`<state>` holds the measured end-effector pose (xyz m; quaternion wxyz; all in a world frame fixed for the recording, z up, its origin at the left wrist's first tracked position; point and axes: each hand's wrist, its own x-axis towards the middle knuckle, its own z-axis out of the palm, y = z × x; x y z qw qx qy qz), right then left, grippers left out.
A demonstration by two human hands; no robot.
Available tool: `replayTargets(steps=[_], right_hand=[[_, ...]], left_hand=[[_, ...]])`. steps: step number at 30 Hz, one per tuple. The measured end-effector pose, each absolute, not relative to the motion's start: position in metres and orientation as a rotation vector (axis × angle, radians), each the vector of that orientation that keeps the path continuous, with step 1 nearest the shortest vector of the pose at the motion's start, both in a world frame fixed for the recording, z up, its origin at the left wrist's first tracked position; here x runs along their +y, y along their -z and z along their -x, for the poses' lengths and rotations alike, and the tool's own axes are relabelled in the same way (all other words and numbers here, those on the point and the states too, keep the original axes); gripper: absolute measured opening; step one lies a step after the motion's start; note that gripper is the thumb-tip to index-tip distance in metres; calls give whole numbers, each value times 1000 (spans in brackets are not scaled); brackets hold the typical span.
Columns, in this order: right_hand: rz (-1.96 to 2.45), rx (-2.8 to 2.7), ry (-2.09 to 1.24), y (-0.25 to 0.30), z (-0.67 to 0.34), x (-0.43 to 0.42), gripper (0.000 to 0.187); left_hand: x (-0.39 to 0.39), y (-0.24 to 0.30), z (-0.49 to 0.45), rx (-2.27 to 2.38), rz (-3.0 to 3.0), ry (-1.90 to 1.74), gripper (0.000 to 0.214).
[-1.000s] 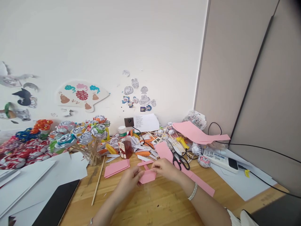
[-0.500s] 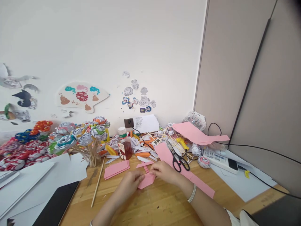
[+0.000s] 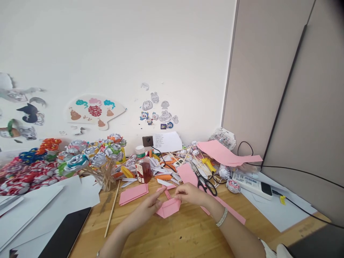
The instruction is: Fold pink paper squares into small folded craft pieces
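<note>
Head view: over the brown wooden table [image 3: 158,240], our left hand [image 3: 146,209] and right hand [image 3: 191,194] flank a folded pink paper piece [image 3: 169,209], both touching it, its long axis running left to right. Left forefinger and thumb stand spread; the hidden fingers' grip we cannot tell. Right fingertips pinch the piece's upper right edge.

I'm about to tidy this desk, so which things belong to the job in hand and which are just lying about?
In the job:
pink sheet, between the left hand and right hand
pink stack, probably
scissors, perhaps

Seemingly just lying about:
bottle
stick
paper flowers
power strip
</note>
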<state>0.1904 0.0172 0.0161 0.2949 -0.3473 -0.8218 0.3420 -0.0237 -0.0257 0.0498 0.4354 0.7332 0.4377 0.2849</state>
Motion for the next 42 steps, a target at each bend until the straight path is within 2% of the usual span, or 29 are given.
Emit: replayTargets(steps=[9,13,17,20,25,31,36,39,42], right_hand=[[917,-2113,-909,-22,-193,15,23],[870,-1878,-1066,-22,-193,17,36],[848,-1745,-1241,-12,-186,21,39],[771,-1758,-1328,-5,-178,21,39],[863,-1755,-1180,-5,-173,15,35],[870,-2118,-995,-8,-173,5,30],[891,-2101,-970,-9,-171,5,30],[848,-1968,-1096,-11,-174,7,28],[789,-1804,-1359,-12,-176,10,33]], left_hand=[[-19,-46,21,1147,-1859,-743,42],[-9,-41,20,1169,-1639,-841,41],[-5,-37,19,1164,-1529,-982,41],[-6,-33,15,1111,-1530,-947,42],[-8,-25,9,1026,-1671,-806,35],[-14,-30,5,1040,-1609,-808,35],[-13,-26,3,1045,-1531,-841,32],[-7,-25,6,1115,-1366,-1036,32],[-3,-29,11,1126,-1212,-1211,32]])
